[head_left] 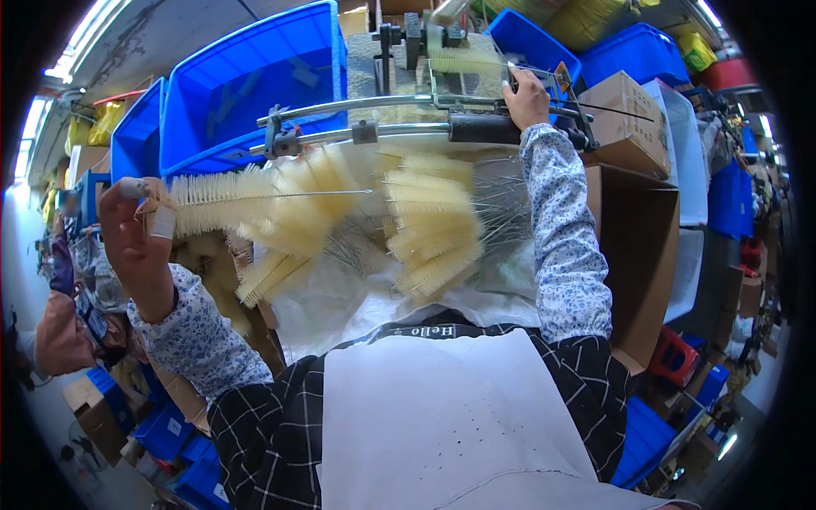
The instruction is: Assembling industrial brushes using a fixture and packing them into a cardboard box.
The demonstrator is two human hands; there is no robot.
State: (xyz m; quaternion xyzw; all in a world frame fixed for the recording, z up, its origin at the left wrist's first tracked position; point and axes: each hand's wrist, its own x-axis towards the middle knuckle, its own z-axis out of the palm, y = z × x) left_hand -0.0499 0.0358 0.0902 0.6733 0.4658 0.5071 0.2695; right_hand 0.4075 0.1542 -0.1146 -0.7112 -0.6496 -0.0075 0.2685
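At the left my left hand (140,246), with white wraps on its fingers, is closed on the bristled end of a cream bottle brush (225,200). Its bare wire stem points right. My right hand (529,100) is at the right end of a metal fixture, its fingers curled at the edge of a sliding carriage (476,100) beside a black cylinder (483,127). Another pale brush (467,61) lies across the fixture above the carriage. Below the steel rails (399,129) are two piles of similar brushes, a left pile (314,183) and a right pile (433,212), on white plastic sheeting (340,319).
A big blue bin (255,55) stands behind at left, with smaller blue bins (633,55) at back right. Cardboard boxes (642,246) flank my right arm. A white apron (450,408) covers my front. Another person's sleeve (64,331) shows at far left.
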